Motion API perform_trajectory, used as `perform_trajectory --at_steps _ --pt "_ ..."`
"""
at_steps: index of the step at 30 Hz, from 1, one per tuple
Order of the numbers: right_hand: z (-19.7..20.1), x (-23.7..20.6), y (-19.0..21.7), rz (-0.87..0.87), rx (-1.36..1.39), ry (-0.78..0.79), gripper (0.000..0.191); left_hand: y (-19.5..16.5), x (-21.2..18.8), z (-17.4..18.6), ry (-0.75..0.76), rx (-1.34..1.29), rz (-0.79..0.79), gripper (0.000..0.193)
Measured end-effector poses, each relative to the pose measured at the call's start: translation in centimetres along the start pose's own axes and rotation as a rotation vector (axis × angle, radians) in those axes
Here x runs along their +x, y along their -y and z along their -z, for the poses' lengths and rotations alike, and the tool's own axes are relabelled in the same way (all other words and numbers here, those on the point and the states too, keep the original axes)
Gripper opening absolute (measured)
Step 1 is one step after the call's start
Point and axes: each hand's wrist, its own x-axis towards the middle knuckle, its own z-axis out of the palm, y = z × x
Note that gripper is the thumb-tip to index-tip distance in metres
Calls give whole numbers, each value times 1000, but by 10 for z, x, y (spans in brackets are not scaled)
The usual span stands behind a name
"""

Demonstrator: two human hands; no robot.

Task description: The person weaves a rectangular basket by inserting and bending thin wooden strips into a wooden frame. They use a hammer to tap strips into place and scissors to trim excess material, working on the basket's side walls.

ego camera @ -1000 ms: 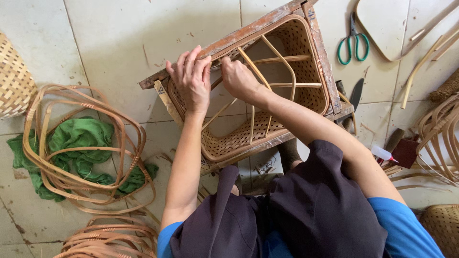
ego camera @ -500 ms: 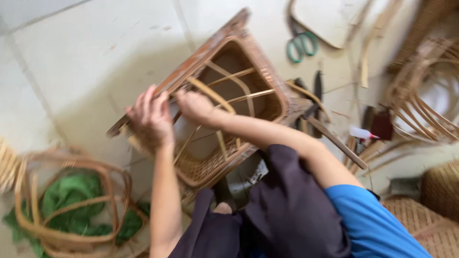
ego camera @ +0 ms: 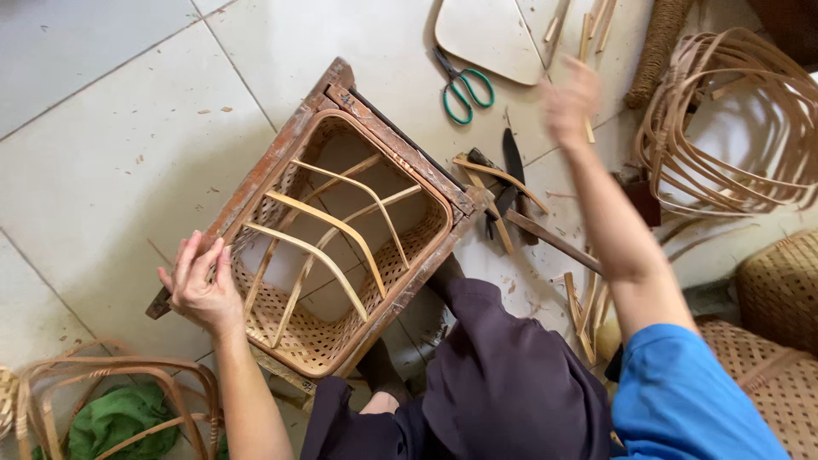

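1. Head view: the left hand [ego camera: 198, 290] lies spread, fingers apart, on the near-left edge of a wooden frame [ego camera: 281, 158] that encloses a square woven basket [ego camera: 341, 336]; it presses there and grips nothing.
2. The basket sits on the tiled floor [ego camera: 102, 136], just in front of the person's knees, its open mouth facing up, with thin bent cane strips [ego camera: 319, 223] arching across the opening.
3. The right hand [ego camera: 569, 100] is raised well to the right of the basket, above the floor; it is blurred, so whether it is open or closed cannot be told.
4. Near the right hand lie green-handled scissors [ego camera: 464, 85], a pale flat board [ego camera: 490, 34] and a dark knife [ego camera: 514, 162].
5. At far right stands a loose coil of cane hoops [ego camera: 733, 128]; at lower left, another coil [ego camera: 111, 383] rings a green cloth [ego camera: 115, 417].
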Motion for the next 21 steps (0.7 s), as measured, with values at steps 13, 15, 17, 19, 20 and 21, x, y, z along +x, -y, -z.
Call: perform_trajectory --at_steps 13,15,17,19,20,21 --pt "89 -5 -78 -551 -311 62 9 -18 8 11 -35 -49 -107 11" --pt "83 29 -62 -433 -163 166 13 -20 8 11 -66 -7 -119 11" --pt "69 62 -35 -385 -39 251 17 -19 7 12 -71 3 -115 11" --pt "49 88 7 -430 93 253 22 -17 7 11 -52 -20 -88 10" --pt "36 99 34 -477 177 224 25 -15 6 9 -49 -17 -73 10" --pt "23 106 67 -478 273 122 27 -12 5 7 -51 -17 -61 10"
